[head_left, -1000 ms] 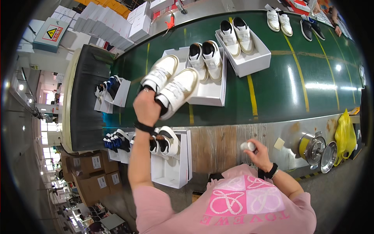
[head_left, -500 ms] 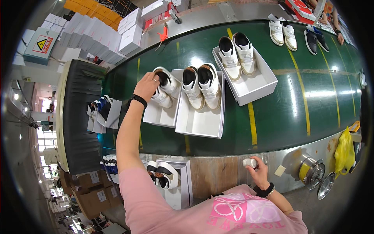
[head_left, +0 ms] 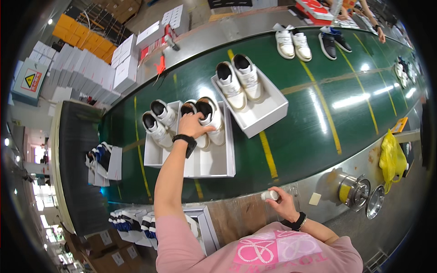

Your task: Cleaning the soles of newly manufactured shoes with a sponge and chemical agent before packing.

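Note:
My left hand (head_left: 195, 125) reaches over a pair of white sneakers (head_left: 219, 134) in the middle open shoebox (head_left: 214, 169). Its thumb and forefinger are spread, touching the left shoe of that pair; the other fingertips are partly hidden. Closed around a small white round container (head_left: 270, 195), my right hand (head_left: 284, 205) rests by the belt's near metal edge. To the left is another open shoebox (head_left: 154, 157) with white sneakers (head_left: 157, 128). A third open shoebox (head_left: 268, 116), right and farther off, carries white sneakers (head_left: 240, 86).
The boxes stand on a green conveyor belt (head_left: 300, 150) with yellow stripes. Farther right are loose white sneakers (head_left: 293, 44) and dark sneakers (head_left: 328, 45). A metal pot (head_left: 353, 191) and a yellow bag (head_left: 391, 157) sit at the near right. Another person's hand (head_left: 380, 35) shows beyond.
My left hand has moved from the left box's sneakers to the middle box's pair. My right hand still holds the white container. The view has shifted, so the belt appears lower and further left.

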Action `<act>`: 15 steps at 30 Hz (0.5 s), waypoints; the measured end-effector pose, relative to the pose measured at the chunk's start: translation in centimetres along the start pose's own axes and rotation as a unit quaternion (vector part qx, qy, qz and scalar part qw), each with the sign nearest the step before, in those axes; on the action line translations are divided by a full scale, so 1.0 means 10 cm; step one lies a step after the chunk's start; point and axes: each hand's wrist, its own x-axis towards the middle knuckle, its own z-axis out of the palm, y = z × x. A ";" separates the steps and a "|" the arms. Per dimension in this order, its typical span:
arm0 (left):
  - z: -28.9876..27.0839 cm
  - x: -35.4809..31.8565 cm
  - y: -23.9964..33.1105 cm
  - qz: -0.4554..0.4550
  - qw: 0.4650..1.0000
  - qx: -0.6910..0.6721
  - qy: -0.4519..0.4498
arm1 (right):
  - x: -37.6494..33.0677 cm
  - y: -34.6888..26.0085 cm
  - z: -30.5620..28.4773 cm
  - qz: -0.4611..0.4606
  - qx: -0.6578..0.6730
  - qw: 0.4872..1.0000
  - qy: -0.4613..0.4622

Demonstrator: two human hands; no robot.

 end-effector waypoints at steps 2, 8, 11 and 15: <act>-0.07 -0.06 0.00 -0.008 0.999 -0.018 0.041 | -0.07 0.00 -0.12 0.004 -0.002 1.000 0.018; -0.93 -0.59 0.37 -0.067 0.956 -0.121 0.259 | -0.40 -0.11 -0.67 -0.012 -0.006 0.996 0.084; -1.18 -1.08 0.76 -0.033 0.826 -0.498 0.261 | -0.58 -0.18 -0.94 -0.088 -0.049 0.986 0.137; -0.91 -1.89 1.42 -0.059 0.681 -0.706 0.185 | -0.88 -0.39 -1.51 -0.188 -0.118 0.954 0.199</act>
